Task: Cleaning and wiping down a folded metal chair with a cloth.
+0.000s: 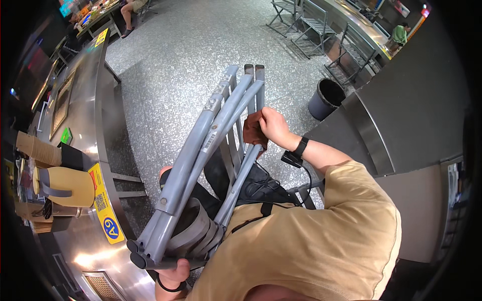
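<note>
A grey metal folding chair [188,165] lies folded and tilted across the person's lap, its tubular legs side by side, with black end caps at lower left. My left hand [175,269] grips a bar at that capped end, thumb on top. Beside the chair's farther part, my right hand [276,126] holds a reddish-brown cloth [253,131] against the thin tubes, fingers closed on it. Curved grey slats [196,229] show between the legs near the body. A dark strap with a small black device [292,159] and a cable is at the right wrist.
At left runs a steel counter [84,124] bearing a beige jug [71,186], stacked paper cups [39,148] and a yellow sign [105,203]. A dark bin [327,98] stands ahead right, before several folding chairs [316,24]. People are at far left and far right [399,34].
</note>
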### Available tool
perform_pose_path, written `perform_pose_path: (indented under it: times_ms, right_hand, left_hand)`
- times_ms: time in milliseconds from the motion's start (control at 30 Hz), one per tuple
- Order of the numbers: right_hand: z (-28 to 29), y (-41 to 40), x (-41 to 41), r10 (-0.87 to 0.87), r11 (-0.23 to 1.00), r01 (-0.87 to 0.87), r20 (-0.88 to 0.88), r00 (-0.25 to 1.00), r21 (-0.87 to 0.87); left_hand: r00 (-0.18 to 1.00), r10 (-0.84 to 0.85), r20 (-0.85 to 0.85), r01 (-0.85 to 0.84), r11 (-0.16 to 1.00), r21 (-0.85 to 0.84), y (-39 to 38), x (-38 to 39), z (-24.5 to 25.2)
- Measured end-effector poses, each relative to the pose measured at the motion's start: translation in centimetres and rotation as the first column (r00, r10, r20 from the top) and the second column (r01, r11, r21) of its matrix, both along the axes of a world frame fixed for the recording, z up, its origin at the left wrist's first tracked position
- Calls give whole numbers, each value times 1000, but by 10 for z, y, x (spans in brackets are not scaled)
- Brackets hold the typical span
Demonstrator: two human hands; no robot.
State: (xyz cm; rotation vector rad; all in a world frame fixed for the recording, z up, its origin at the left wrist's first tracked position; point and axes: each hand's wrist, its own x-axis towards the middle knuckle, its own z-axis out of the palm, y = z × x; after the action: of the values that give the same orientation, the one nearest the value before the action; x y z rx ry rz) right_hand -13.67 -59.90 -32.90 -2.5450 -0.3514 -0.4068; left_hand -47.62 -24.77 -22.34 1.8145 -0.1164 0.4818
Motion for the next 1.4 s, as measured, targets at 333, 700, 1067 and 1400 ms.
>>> perform_pose_path:
  times_ms: [333, 700, 1067, 1400]
  right_hand:
    - [59, -8, 28, 13, 995, -40, 270, 963, 93]
    - [-12, -3, -13, -11, 977, 42, -146, 989, 208]
    - [40, -1, 27, -114, 964, 92, 75, 991, 249]
    - [27, -3, 3, -44, 996, 49, -62, 997, 68]
  left_hand:
    - [995, -60, -79, 80, 958, 277, 16, -22, -8]
    - [993, -33, -110, 51, 986, 161, 8, -11, -4]
    - [997, -68, -31, 74, 968, 238, 9, -17, -7]
    - [999, -35, -37, 36, 999, 26, 8, -10, -2]
